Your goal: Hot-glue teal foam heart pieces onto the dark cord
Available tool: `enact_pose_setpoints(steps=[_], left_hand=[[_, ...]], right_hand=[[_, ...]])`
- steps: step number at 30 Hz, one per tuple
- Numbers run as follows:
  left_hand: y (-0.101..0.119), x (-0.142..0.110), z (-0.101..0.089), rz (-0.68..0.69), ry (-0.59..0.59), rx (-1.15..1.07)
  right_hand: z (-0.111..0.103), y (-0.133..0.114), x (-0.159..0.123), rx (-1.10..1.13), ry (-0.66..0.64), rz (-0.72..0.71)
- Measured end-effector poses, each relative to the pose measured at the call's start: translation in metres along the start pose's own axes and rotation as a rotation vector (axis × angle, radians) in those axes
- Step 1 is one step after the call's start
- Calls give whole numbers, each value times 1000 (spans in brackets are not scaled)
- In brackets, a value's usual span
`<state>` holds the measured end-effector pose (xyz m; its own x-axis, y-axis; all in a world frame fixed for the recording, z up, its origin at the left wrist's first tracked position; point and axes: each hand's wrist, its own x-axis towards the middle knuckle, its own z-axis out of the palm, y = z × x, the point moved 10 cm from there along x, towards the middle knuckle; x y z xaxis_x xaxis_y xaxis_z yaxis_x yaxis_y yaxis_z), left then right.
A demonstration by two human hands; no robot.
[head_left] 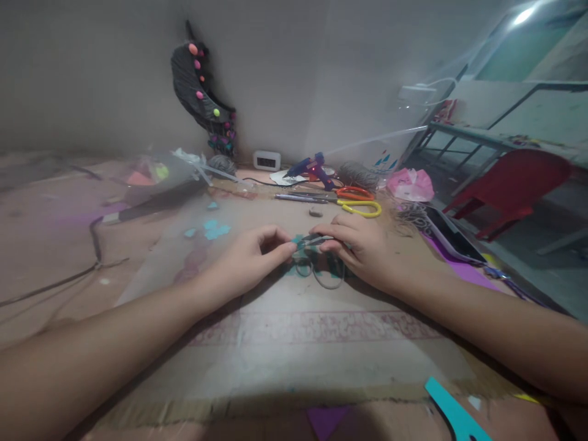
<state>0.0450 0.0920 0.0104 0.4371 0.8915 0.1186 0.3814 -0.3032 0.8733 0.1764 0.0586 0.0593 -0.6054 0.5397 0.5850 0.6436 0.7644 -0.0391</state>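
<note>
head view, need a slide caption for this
Left hand and right hand close together at a looped grey cord, scissors and glue gun beyond.

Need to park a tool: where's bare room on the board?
Bare: board on both sides of the printed band, between the left forearm and right forearm, down to its near edge. Crowded: beyond the right hand (scissors, glue gun, yarn), at right (phone), beyond the left hand (teal cutouts).

A plain grey wall (285,79) is seen at the back. On the right, a red plastic chair (512,184) is set on a dull grey floor (546,278), near a long grey table (468,131). A bright white light (523,15) is seen above.
</note>
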Motion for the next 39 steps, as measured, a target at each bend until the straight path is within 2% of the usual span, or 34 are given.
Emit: enact_pose_setpoints(steps=[10,14,18,20,24,28,30,35,39], left_hand=[[-1,0,0,-1,0,9],[-1,1,0,12,5,-2],[-3,2,1,3,6,-44],[-3,2,1,-7,7,-54],[-3,2,-1,-13,18,-62],[-2,1,-2,-1,32,-48],[0,0,-3,5,39,-32],[10,-4,-5,41,46,54],[18,-6,-6,80,67,93]], right_hand=[[-3,-2,0,18,26,-16],[-4,10,-1,84,0,129],[-5,36,-3,178,79,296],[2,48,-5,180,72,348],[21,60,-6,156,-29,382],[9,48,-2,204,30,340],[4,41,2,293,35,383],[17,20,8,509,-99,530],[26,15,6,588,-86,567]])
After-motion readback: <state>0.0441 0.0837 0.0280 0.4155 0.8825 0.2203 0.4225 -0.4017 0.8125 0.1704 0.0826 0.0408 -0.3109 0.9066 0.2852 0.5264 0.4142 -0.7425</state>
